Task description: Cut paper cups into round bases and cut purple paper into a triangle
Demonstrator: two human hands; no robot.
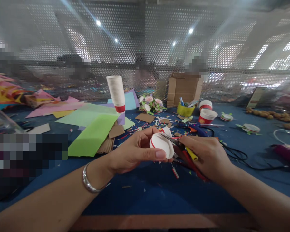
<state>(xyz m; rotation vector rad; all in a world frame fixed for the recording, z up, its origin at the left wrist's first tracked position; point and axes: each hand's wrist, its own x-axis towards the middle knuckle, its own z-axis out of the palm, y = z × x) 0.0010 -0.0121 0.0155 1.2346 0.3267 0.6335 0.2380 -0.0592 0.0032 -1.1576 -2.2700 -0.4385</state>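
My left hand [137,149], with a silver bangle at the wrist, holds a cut-down white paper cup [162,145] with a red stripe. Its round bottom tilts toward me, and the thumb presses on its near edge. My right hand [205,154] is closed around a pair of scissors [192,155] with red and yellow on the handles. The blades reach the cup's upper right edge, where a strip of the cup wall [166,130] stands out. Part of the scissor handles is hidden by my right fingers.
A tall stack of paper cups [116,91] stands behind green paper sheets [93,135]. Paper scraps [157,121] litter the blue table [135,196]. Two red-and-white cups [207,116], a yellow holder [185,110], a blue glue gun [200,129] and its black cable lie to the right.
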